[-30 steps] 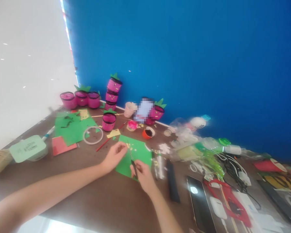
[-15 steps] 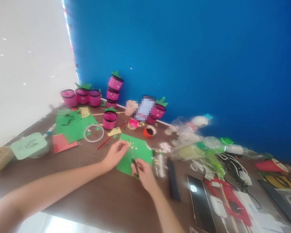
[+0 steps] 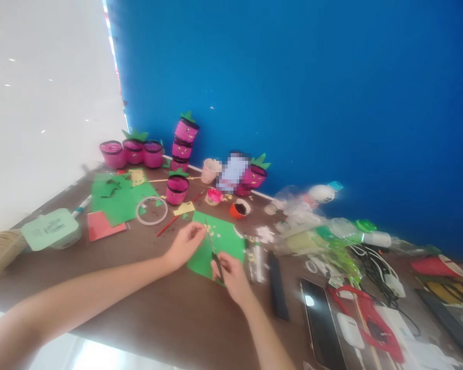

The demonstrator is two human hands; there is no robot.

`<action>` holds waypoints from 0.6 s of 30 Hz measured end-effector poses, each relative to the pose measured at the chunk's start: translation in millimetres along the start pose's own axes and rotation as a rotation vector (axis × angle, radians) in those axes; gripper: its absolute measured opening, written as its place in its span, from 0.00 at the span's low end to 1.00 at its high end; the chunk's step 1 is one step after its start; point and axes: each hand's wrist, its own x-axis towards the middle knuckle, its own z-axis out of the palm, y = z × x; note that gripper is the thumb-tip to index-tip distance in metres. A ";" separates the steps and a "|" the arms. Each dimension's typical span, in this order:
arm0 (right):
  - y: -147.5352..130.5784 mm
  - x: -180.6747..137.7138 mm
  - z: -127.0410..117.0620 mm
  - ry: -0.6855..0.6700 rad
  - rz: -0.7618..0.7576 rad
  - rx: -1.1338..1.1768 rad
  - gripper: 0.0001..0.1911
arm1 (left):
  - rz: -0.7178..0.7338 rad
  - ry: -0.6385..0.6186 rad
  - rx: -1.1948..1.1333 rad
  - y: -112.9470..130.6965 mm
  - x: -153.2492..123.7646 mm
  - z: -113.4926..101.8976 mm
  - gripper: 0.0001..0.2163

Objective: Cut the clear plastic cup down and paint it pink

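My right hand [image 3: 230,275] grips a pair of scissors [image 3: 216,260] by its dark handles, blades pointing away from me. Close to the blade tips, the fingers of my left hand [image 3: 189,241] are pinched together; whatever they hold is too small to make out. Beneath both hands lies a green sheet [image 3: 231,237] with small pale yellow scraps [image 3: 212,229] scattered on it. Just beyond the sheet, a larger yellow scrap [image 3: 184,208] rests on the brown table.
Magenta pots [image 3: 176,191] with black rims stand towards the blue wall, some stacked. A white tape ring [image 3: 152,222] and mint-lidded box [image 3: 51,230] are at left. Plastic bottles [image 3: 341,228], a black phone [image 3: 321,324] and cables [image 3: 378,267] crowd the right side.
The whole scene sits slightly further right in the view, as my head has turned a little. Both hands keep nearly the same pose over the green sheet.
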 end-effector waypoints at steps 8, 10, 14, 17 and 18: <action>4.0 0.8 -1.2 0.003 -0.008 -0.033 0.20 | -0.001 -0.012 -0.008 2.0 -1.0 -0.1 0.11; 2.9 0.5 -0.9 0.007 -0.002 -0.042 0.21 | 0.001 -0.008 -0.005 2.2 -1.1 -0.1 0.11; 2.3 0.4 -0.2 0.011 0.010 -0.052 0.21 | -0.006 0.001 -0.004 2.0 -1.2 0.0 0.12; 4.0 1.0 -0.4 0.012 -0.002 -0.039 0.21 | -0.015 -0.003 -0.014 2.0 -1.3 0.4 0.11; 4.5 1.2 -0.5 0.013 -0.007 -0.036 0.21 | -0.018 -0.004 -0.016 2.1 -1.3 0.5 0.11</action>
